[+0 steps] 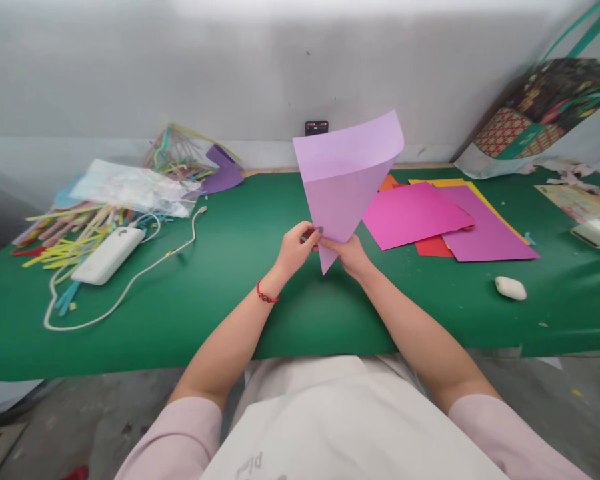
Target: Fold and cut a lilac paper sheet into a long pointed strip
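Observation:
A sheet of light purple paper, rolled into a cone shape, is held up over the table with its pointed end down and its wide end up. My left hand pinches the cone's left side low down, thumb and fingers pressed together. On the other side, my right hand grips the lower right part, its fingers partly hidden behind the paper. Right of the cone lie loose coloured sheets, with a pink sheet on top and a purple sheet beside it.
A white power bank with a white cable lies on the green table at left, by colourful strips and a plastic bag. A white earbud case is at right. A patterned bag stands behind.

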`<state>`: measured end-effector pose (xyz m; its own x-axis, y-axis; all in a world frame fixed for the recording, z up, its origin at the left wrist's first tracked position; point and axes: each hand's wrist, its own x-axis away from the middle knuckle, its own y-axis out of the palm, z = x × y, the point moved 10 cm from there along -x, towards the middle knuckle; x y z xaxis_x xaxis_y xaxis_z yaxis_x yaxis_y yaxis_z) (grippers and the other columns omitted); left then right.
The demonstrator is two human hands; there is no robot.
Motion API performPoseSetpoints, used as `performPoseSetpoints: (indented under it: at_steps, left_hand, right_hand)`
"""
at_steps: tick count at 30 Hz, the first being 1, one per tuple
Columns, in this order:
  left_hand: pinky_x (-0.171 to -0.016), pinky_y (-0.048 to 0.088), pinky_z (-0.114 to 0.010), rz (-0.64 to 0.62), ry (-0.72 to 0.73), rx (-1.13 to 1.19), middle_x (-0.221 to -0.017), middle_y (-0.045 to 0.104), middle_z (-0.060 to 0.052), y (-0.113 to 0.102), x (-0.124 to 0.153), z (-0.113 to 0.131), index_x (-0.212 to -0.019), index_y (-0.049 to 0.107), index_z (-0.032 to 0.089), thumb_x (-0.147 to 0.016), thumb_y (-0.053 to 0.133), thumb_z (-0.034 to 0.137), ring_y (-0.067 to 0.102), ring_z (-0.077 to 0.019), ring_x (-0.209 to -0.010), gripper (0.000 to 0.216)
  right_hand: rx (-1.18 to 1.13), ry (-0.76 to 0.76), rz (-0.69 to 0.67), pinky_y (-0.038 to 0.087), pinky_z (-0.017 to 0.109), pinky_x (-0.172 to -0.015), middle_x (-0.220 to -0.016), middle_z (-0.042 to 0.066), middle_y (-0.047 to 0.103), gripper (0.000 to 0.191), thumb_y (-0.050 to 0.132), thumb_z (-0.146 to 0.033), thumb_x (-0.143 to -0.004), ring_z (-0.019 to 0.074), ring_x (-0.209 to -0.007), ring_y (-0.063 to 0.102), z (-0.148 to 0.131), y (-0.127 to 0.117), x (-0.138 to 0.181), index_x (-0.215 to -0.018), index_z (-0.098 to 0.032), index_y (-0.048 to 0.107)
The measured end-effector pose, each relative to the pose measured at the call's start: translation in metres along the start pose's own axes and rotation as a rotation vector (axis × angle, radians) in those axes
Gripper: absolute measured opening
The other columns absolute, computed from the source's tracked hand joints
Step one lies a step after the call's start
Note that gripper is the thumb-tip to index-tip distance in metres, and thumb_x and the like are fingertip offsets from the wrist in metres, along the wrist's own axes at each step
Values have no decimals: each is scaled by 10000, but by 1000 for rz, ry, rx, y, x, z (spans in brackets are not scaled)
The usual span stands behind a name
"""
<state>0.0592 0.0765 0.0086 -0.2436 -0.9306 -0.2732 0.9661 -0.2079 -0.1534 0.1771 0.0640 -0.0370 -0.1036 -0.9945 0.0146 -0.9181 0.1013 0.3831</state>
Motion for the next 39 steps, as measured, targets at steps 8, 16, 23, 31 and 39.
performPoseSetpoints:
  at_steps: [8, 16, 23, 31, 39]
  left_hand:
    - [-432, 424, -169, -145, -155, 224, -563, 497, 51, 13, -1, -20, -793, 594, 174, -738, 657, 546, 478, -56, -462, 381]
    - [-377, 372, -164, -141, -165, 314, -493, 381, 82, 14, 0, -12, -645, 509, 176, -685, 707, 538, 373, -31, -398, 415]
    - [-351, 341, -169, -122, -148, 318, -477, 362, 81, 13, 2, -6, -617, 484, 177, -661, 714, 554, 363, -33, -381, 444]
    - [-329, 228, -177, -21, -103, 307, -420, 329, 79, -8, -6, -4, -548, 462, 174, -595, 738, 589, 297, -34, -356, 501]
    - [-348, 208, -198, -9, -72, 320, -424, 318, 77, -13, -8, -5, -563, 493, 175, -629, 738, 550, 286, -41, -364, 452]
  right_hand:
    - [-15, 68, -134, 604, 455, -765, -755, 39, 743, 426, 877, -337, -440, 238, -707, 707, 1, 17, 7, -793, -170, 707]
    - [-33, 94, -145, 600, 481, -774, -731, 51, 739, 401, 880, -310, -454, 245, -672, 710, 3, 20, 9, -783, -155, 711]
    - [-33, 115, -187, 596, 468, -792, -745, 54, 741, 386, 871, -323, -490, 236, -690, 709, 4, 25, 12, -800, -161, 707]
    - [55, 274, -460, 608, 353, -714, -891, 116, 748, 462, 841, -382, -572, 241, -805, 720, 5, 34, 23, -931, -130, 696]
    - [152, 308, -490, 606, 298, -642, -809, 100, 750, 390, 842, -366, -578, 217, -761, 720, 17, 31, 21, -850, -125, 701]
